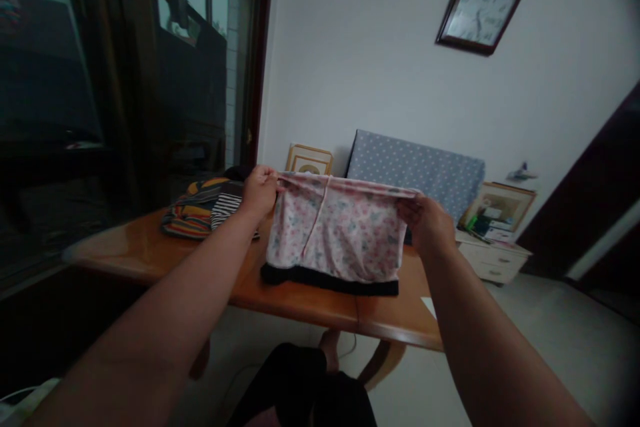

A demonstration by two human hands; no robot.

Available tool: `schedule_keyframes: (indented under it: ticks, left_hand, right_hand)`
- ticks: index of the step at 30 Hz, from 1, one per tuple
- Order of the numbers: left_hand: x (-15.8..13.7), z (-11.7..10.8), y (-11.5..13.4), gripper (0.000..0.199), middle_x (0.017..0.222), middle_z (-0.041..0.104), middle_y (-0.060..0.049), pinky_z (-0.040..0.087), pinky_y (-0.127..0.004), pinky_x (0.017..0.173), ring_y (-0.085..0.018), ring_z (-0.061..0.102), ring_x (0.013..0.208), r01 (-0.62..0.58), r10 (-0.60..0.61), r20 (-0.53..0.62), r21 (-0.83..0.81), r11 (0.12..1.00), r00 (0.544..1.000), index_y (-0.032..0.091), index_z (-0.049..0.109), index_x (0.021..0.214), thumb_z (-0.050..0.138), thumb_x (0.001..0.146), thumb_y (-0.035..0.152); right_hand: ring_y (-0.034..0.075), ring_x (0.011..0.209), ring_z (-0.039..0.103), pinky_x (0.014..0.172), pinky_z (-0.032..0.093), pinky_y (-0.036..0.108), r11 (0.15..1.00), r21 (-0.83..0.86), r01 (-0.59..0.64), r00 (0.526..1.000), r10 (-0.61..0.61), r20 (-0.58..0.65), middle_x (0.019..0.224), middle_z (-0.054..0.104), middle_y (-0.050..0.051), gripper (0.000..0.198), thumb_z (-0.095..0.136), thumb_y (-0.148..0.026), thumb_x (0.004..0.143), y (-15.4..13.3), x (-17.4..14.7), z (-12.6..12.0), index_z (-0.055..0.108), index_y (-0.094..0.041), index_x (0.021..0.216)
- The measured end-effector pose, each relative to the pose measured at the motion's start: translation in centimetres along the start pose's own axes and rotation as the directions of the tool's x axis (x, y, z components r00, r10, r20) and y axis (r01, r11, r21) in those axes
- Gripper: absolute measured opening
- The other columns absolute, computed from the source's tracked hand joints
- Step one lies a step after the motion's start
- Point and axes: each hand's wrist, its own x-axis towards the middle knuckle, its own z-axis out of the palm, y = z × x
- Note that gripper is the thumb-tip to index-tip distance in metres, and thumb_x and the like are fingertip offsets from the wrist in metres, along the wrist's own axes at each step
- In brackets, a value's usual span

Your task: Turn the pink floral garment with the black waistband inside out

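Observation:
I hold a pink floral garment (340,230) with a black hem stretched out between both hands above a wooden table (300,300). My left hand (259,192) grips its upper left corner. My right hand (425,221) grips its upper right corner. The cloth hangs down, and its black lower edge rests on or just above the tabletop.
A pile of striped, colourful clothes (203,210) lies on the table's far left. Behind stand a dotted blue cover (415,170), picture frames (309,160), a low white cabinet (493,257) and a wall clock (479,13). Dark windows fill the left.

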Motion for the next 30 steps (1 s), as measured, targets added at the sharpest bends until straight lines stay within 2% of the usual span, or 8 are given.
schedule_keyframes:
  ticks: [4,7,9,13,18,20,24,30]
  left_hand:
    - [-1.3,-0.4,1.7,0.013,0.082,0.066,0.001,0.047,-0.025,0.063,-0.015,0.066,0.066,-0.002,0.002,0.019,-0.036,0.999,1.000,0.020,0.057,0.093,0.056,0.087,0.032]
    - [-5.7,-2.7,0.7,0.014,0.076,0.067,0.000,0.046,-0.026,0.064,-0.018,0.066,0.068,0.071,-0.077,0.076,0.075,0.995,0.994,0.020,0.060,0.089,0.057,0.085,0.034]
    - [-9.2,-4.7,-0.7,0.012,0.072,0.067,0.000,0.045,-0.026,0.062,-0.019,0.064,0.068,0.137,-0.168,0.118,0.232,0.963,0.979,0.021,0.060,0.083,0.057,0.083,0.032]
    - [-14.8,-8.1,-3.2,0.015,0.073,0.070,-0.002,0.039,-0.026,0.061,-0.019,0.062,0.069,0.138,-0.290,0.170,0.590,0.796,0.942,0.022,0.064,0.079,0.056,0.083,0.034]
    - [-17.6,-10.2,-3.2,0.028,0.069,0.066,-0.004,0.030,-0.029,0.057,-0.020,0.058,0.063,0.008,-0.320,0.248,0.779,0.627,0.915,0.023,0.064,0.072,0.054,0.088,0.043]
    - [-18.1,-10.3,-2.5,0.031,0.069,0.065,-0.005,0.030,-0.030,0.058,-0.022,0.057,0.064,-0.033,-0.310,0.257,0.815,0.578,0.915,0.023,0.063,0.070,0.055,0.089,0.045]
    - [-19.5,-8.9,-0.6,0.022,0.087,0.068,-0.010,0.038,-0.033,0.071,-0.026,0.062,0.085,-0.191,-0.099,0.280,0.834,0.518,0.955,0.022,0.065,0.079,0.055,0.091,0.037]
    - [-22.2,-4.7,0.5,0.035,0.105,0.067,-0.012,0.040,-0.038,0.086,-0.029,0.059,0.100,-0.322,-0.077,0.464,0.715,0.620,0.882,0.022,0.069,0.095,0.055,0.094,0.053]
  right_hand:
    - [0.019,0.086,0.075,0.079,0.062,0.030,0.999,0.028,0.040,0.998,-0.041,0.041,0.098,0.077,0.007,0.024,0.066,-0.030,0.078,0.1,-2.5,-1.1,0.072,-0.017,0.097]
    - [0.022,0.092,0.074,0.082,0.061,0.032,0.996,-0.094,0.013,0.995,-0.004,0.096,0.103,0.077,0.008,0.026,0.073,-0.036,0.076,2.3,-7.2,-3.6,0.075,-0.017,0.093]
    - [0.025,0.090,0.074,0.080,0.061,0.034,0.962,-0.262,-0.080,0.982,0.121,0.146,0.096,0.077,0.008,0.029,0.075,-0.043,0.076,4.4,-11.0,-5.9,0.076,-0.017,0.087]
    - [0.027,0.082,0.072,0.072,0.058,0.034,0.831,-0.524,-0.186,0.937,0.310,0.160,0.084,0.076,0.007,0.036,0.073,-0.054,0.075,8.1,-17.6,-10.2,0.074,-0.018,0.079]
    - [0.025,0.078,0.072,0.073,0.054,0.034,0.780,-0.583,-0.226,0.882,0.418,0.218,0.076,0.071,0.004,0.033,0.070,-0.053,0.078,9.3,-21.5,-12.5,0.067,-0.020,0.076]
    - [0.024,0.076,0.071,0.071,0.054,0.034,0.767,-0.599,-0.228,0.866,0.441,0.236,0.072,0.068,0.003,0.032,0.071,-0.052,0.076,9.0,-22.1,-12.5,0.064,-0.020,0.072]
    - [0.022,0.073,0.068,0.069,0.054,0.033,0.745,-0.641,-0.183,0.849,0.449,0.280,0.073,0.067,0.002,0.033,0.072,-0.052,0.073,8.7,-22.5,-12.2,0.062,-0.020,0.068]
    - [0.017,0.055,0.058,0.055,0.047,0.029,0.682,-0.725,-0.095,0.857,0.427,0.290,0.064,0.064,0.000,0.038,0.066,-0.058,0.079,9.2,-22.2,-11.7,0.068,-0.020,0.076]
